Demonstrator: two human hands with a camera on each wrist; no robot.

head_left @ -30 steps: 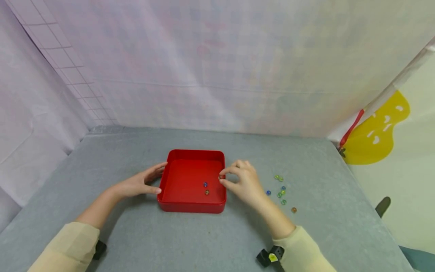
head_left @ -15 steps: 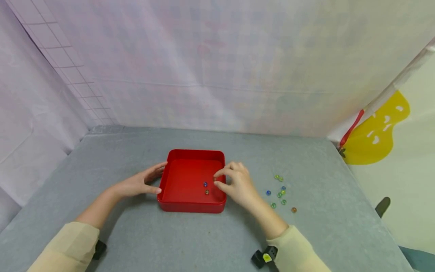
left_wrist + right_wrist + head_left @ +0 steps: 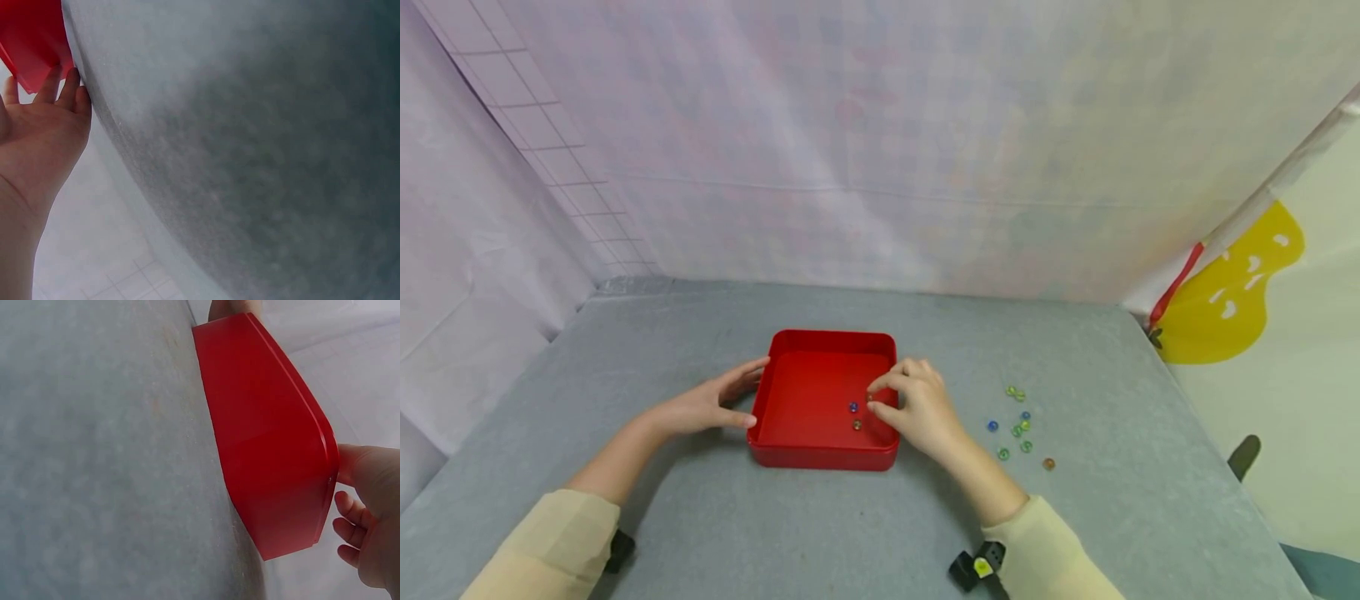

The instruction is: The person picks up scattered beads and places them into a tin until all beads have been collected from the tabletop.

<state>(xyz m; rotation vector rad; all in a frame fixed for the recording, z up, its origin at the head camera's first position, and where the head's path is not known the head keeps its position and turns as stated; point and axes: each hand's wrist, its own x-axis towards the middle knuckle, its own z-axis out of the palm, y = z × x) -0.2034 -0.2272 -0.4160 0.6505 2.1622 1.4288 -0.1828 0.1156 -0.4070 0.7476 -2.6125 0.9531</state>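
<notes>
A square red tray (image 3: 820,458) with low walls sits on the grey table. Against its left wall rests my left hand (image 3: 703,407), fingers fairly straight and thumb at the rim; the left wrist view shows the fingertips touching the red side. My right hand (image 3: 921,410) reaches over the right wall and pinches a small amber marble (image 3: 870,398) between thumb and forefinger, above the tray floor. Beside it in the tray lie a blue marble (image 3: 853,407) and a brownish marble (image 3: 857,425). In the right wrist view, the tray wall (image 3: 269,437) hides the pinching fingertips.
Right of the tray several loose marbles lie on the table (image 3: 1120,500): a yellow-green pair (image 3: 1015,392), a blue marble (image 3: 992,426), a green marble (image 3: 1026,447) and an amber marble (image 3: 1048,463) among them. A pale curtain (image 3: 887,167) hangs behind.
My right hand has moved left over the tray wall, carrying the amber marble inward. A green marble formerly behind the right forearm now shows. The left hand and tray have stayed put.
</notes>
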